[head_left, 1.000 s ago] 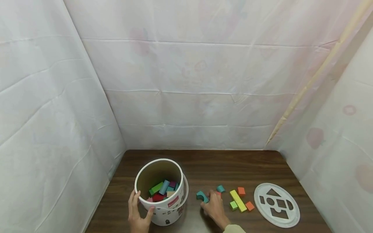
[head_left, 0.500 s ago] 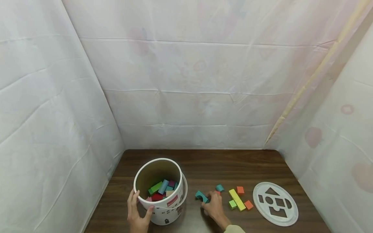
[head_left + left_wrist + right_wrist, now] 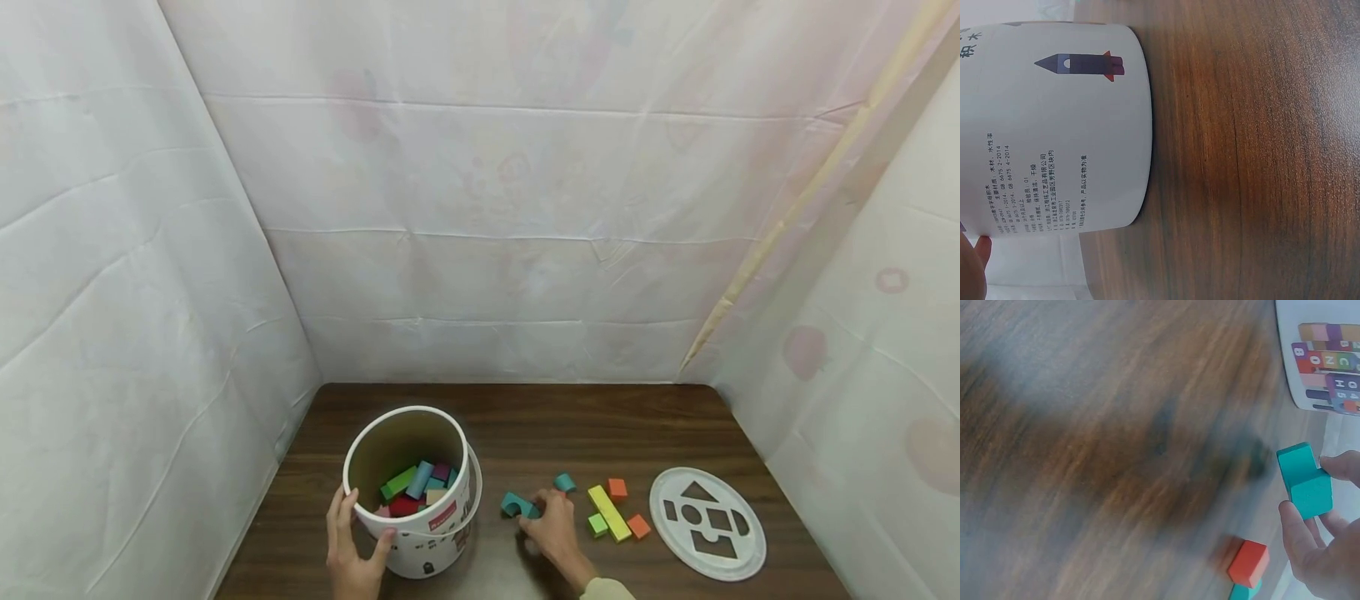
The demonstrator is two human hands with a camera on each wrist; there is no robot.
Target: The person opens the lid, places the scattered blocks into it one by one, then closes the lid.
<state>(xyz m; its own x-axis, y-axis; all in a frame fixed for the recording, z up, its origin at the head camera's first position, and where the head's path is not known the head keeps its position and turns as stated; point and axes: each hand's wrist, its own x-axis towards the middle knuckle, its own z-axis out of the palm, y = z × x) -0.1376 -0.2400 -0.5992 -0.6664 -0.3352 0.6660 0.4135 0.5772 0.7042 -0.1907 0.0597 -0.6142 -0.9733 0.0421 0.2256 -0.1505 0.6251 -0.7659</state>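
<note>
In the head view a white bucket (image 3: 423, 556) with a wire handle stands at the left of the table, wooden blocks inside. My left hand (image 3: 354, 560) grips its near left side, fingertips up by the rim and thumb across the front. In the left wrist view, only a bit of that hand shows beside the printed bucket wall (image 3: 1085, 131). My right hand (image 3: 553, 533) pinches a teal arch block (image 3: 514, 502) between thumb and fingers. The right wrist view shows this teal block (image 3: 1307, 484) from its end. A red block (image 3: 1249, 564) lies near that hand.
Right of that hand lie a small teal block (image 3: 565, 482), a yellow bar (image 3: 609, 514), a green cube (image 3: 597, 525) and two orange blocks, one farther back (image 3: 617, 489). A white lid (image 3: 667, 550) with shaped cutouts rests at the right. White sheets (image 3: 480, 275) enclose the table.
The arch block has turned a little in my right hand, its opening now facing nearer me. My left hand and the bucket hold still. The head view has shifted slightly.
</note>
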